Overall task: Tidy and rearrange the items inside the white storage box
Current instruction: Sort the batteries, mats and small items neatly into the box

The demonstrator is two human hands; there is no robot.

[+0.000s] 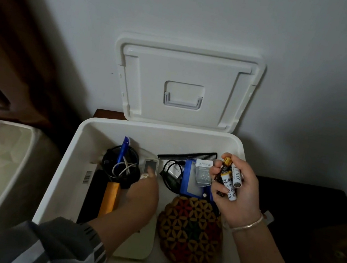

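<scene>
Inside the white storage box (167, 137), just beyond the left hand (142, 195), a small white device (151, 164) meets its fingertips; grip unclear. The right hand (237, 198) clutches slippery, rigid batteries (235, 177), best pinched mid-barrel.

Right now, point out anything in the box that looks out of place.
Nothing looks spilled or broken. The batteries are bunched in the right hand above the box; the black cable lies tangled, and the comb sits slanted at the back.
</scene>
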